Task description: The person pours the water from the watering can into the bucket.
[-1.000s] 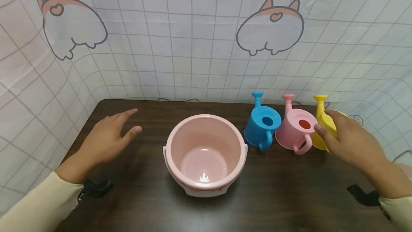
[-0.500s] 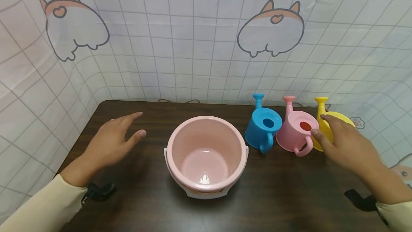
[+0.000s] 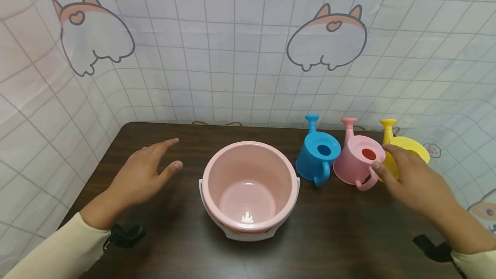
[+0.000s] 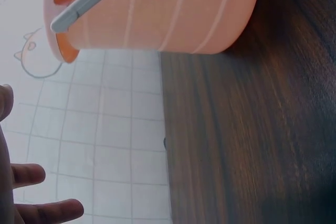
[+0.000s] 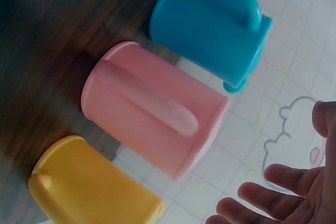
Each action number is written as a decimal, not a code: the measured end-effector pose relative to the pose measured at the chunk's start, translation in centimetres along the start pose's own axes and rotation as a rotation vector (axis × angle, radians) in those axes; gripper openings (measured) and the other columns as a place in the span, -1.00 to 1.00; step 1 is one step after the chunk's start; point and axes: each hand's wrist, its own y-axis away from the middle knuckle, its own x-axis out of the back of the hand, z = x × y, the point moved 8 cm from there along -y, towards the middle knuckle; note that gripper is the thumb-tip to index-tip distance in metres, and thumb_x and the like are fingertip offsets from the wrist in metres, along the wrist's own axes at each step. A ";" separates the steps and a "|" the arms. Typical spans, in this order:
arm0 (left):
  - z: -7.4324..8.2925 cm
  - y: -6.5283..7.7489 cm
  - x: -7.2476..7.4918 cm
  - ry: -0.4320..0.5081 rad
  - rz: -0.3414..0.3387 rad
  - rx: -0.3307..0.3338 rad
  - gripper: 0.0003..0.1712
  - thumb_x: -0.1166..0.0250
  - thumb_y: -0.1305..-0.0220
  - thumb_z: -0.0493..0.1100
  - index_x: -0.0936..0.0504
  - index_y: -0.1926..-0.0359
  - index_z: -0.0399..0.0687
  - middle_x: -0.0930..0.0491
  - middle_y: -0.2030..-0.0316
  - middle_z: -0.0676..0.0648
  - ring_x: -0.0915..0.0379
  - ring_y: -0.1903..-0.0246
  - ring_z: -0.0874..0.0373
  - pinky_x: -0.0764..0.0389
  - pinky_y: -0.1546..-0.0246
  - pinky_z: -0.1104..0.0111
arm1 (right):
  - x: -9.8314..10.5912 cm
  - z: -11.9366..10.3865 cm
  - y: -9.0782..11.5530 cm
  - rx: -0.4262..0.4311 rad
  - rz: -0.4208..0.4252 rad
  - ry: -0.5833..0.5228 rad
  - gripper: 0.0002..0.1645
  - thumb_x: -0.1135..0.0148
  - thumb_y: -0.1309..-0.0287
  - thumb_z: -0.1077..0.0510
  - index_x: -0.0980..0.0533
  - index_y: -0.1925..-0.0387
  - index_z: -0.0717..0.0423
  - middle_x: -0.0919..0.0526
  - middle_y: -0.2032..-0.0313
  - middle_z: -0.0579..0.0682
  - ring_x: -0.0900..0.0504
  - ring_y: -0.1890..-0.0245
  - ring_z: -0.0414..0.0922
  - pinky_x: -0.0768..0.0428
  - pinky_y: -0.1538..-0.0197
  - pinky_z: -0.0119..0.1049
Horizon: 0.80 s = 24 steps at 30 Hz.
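In the head view a pink bucket with a white handle stands upright at the middle of the table. My left hand hovers to its left, thumb and fingers spread, holding nothing. To the bucket's right stand three toy watering cans in a row: blue, pink and yellow. My right hand is over the right end of that row, partly covering the yellow can in the head view. Its fingers are apart from the cans in the right wrist view, with nothing in them.
The dark wooden table ends at the back against a white grid-patterned cloth with cartoon corgi prints. The cloth also hangs along both sides. A black strap mount sits at the left wrist, another at the right.
Both hands have shifted slightly in the head view, the left to the right and the right a little leftward and down. The whole scene sits slightly lower; bucket and cans stay in place.
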 end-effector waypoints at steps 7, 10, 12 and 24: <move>0.5 0.2 -0.2 0.021 0.014 -0.006 -0.25 -0.12 -0.51 0.25 -0.30 -0.51 -0.05 -0.45 -0.34 -0.25 -0.35 -0.30 -0.30 -0.21 -0.27 -0.26 | -0.3 -0.3 0.3 -0.003 -0.001 0.005 -0.21 -0.11 -0.48 -0.16 -0.27 -0.38 0.40 -0.43 -0.23 0.43 -0.37 -0.18 0.41 -0.39 0.01 0.47; 0.7 0.3 -0.4 0.042 0.011 -0.007 -0.25 -0.12 -0.51 0.25 -0.30 -0.51 -0.04 -0.44 -0.35 -0.23 -0.34 -0.31 -0.30 -0.22 -0.26 -0.25 | -0.5 -0.4 0.3 -0.013 -0.006 0.002 -0.20 -0.11 -0.48 -0.16 -0.26 -0.38 0.40 -0.42 -0.25 0.45 -0.39 -0.18 0.42 -0.40 0.01 0.47; 1.0 0.4 -0.5 0.058 0.015 -0.017 -0.26 -0.14 -0.51 0.24 -0.30 -0.52 -0.03 -0.43 -0.35 -0.22 -0.34 -0.31 -0.29 -0.22 -0.25 -0.25 | -0.6 -0.5 0.3 -0.017 -0.005 0.000 -0.20 -0.12 -0.47 -0.16 -0.27 -0.39 0.40 -0.41 -0.26 0.45 -0.39 -0.19 0.42 -0.39 -0.01 0.47; 3.7 0.5 -0.9 0.193 0.050 -0.172 -0.31 -0.25 -0.48 0.08 -0.31 -0.49 -0.04 -0.43 -0.36 -0.14 -0.35 -0.33 -0.18 -0.33 -0.24 -0.16 | -1.2 -1.5 0.4 0.000 0.021 -0.036 -0.23 -0.14 -0.47 -0.15 -0.31 -0.38 0.36 -0.45 -0.24 0.41 -0.42 -0.18 0.41 -0.39 -0.05 0.47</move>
